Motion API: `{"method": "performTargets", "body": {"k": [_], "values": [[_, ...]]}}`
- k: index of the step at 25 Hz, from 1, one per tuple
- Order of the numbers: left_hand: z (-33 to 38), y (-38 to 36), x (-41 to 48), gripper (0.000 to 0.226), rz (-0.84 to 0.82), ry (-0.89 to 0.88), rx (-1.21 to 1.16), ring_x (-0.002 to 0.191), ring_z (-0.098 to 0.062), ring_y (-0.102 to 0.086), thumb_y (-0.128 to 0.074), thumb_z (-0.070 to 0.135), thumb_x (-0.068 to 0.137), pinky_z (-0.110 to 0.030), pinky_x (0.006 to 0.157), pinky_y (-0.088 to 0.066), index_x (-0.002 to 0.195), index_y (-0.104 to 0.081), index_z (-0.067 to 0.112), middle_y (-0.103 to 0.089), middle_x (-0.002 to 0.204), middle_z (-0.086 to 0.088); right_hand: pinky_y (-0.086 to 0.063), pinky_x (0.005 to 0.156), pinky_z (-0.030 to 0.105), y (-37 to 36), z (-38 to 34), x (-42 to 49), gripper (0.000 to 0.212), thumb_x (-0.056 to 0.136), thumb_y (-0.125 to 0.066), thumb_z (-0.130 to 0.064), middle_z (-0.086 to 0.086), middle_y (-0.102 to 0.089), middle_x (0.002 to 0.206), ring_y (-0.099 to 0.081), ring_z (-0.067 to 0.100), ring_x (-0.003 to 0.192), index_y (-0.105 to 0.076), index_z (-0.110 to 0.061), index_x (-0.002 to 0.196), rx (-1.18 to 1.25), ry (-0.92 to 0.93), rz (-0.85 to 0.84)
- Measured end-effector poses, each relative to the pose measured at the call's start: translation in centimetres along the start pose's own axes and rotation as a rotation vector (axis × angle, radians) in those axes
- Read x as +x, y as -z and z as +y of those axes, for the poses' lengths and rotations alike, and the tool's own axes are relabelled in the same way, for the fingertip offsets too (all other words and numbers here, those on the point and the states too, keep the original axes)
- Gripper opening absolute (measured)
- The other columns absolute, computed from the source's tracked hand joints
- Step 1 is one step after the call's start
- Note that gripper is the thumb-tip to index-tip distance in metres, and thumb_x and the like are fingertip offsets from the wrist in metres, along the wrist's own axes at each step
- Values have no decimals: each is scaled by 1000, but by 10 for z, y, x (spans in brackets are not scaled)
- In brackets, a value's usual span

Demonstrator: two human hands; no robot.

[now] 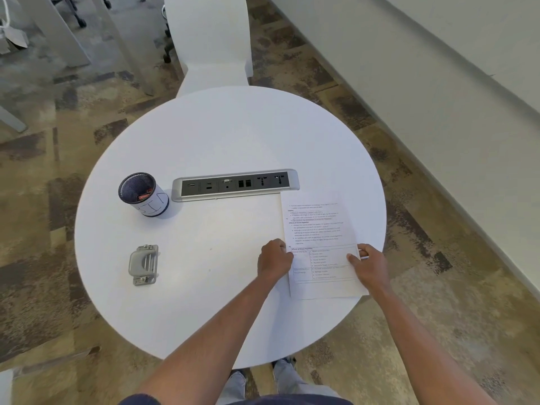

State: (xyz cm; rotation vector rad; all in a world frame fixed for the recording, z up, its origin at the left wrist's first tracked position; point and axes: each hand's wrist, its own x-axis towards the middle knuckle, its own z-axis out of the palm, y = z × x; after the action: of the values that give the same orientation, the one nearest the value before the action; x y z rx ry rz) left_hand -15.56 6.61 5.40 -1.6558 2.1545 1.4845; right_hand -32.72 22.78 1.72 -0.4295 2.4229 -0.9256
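Now our left grip (274, 258) and right grip (371, 266) each pinch a side edge of the printed sheet (318, 226) lying on the table (204, 141).

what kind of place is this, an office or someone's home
Most likely an office or meeting space: the round white table has a built-in socket panel with power and data ports, patterned carpet tiles cover the floor, and a hole punch lies on the table, left of a printed sheet.
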Motion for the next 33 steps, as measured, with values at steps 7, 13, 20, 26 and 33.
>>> {"method": "performTargets", "body": {"k": [7, 13, 20, 26, 33], "values": [[0, 2, -3, 23, -21, -43, 48, 72, -37, -38, -48, 8, 77, -34, 58, -38, 60, -40, 21, -42, 64, 6, -47, 78, 35, -1, -2, 1, 42, 92, -65, -17, 18, -59, 120, -56, 23, 91, -57, -1, 129, -179, 3, -2], [-29, 26, -11, 21, 55, -85, -33, 92, -24, -65, -56, 10, 82, -35, 82, -53, 99, -67, 13, -69, 100, -5, -55, 71, 37, -8, -38, -19, 30, 93, -63, -15, 16, -62, 117, -63, 21, 85, -62, -1, 120, -173, 285, 230], [-134, 101, -20, 21, 428, 34, 82, 95, -28, -61, -63, 13, 84, -39, 83, -49, 105, -66, 10, -64, 102, -9, -46, 72, 27, -124, -121, -57, 12, 86, -70, -7, 9, -71, 88, -62, 18, 76, -75, -4, 96, -43, 514, -255], [-159, 111, -17, 15, 370, -48, 200, 94, -25, -54, -60, 23, 86, -36, 78, -45, 99, -64, 15, -58, 101, -4, -53, 79, 42, -191, -161, -64, 19, 89, -62, -11, 16, -71, 92, -67, 30, 85, -73, 4, 94, -278, 610, -527], [-160, 115, -14, 14, 403, -223, 384, 78, -26, -57, -57, 11, 86, -37, 66, -45, 81, -70, 13, -64, 84, -3, -48, 72, 40, -221, -184, -64, 17, 93, -54, -8, 11, -62, 88, -57, 29, 85, -70, -2, 93, -427, 751, -551]]}}
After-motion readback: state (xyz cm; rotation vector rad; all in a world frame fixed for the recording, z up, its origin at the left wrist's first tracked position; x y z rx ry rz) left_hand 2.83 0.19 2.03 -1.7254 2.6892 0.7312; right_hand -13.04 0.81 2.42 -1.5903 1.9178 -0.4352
